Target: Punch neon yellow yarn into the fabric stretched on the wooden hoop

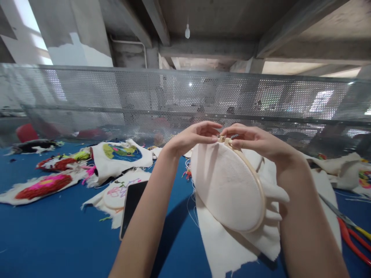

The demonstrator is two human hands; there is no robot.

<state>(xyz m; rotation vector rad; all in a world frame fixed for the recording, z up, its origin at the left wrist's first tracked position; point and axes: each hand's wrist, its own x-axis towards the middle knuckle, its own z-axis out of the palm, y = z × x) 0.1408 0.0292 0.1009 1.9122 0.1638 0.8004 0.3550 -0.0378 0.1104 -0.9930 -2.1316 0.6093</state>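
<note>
I hold up a wooden embroidery hoop [228,185] with plain cream cloth stretched in it, its loose edges hanging below. My left hand [193,137] and my right hand [255,141] meet at the hoop's top, both with fingers pinched around the small metal screw clasp [224,139] there. The hoop is tilted, its face turned toward me and to the left.
A blue table [58,235] carries a black phone [131,206], several embroidered cloth pieces [121,154] at the left, cream cloth [333,193] at the right and red-handled scissors [352,235] near the right edge. A perforated metal screen [185,100] runs along the far side.
</note>
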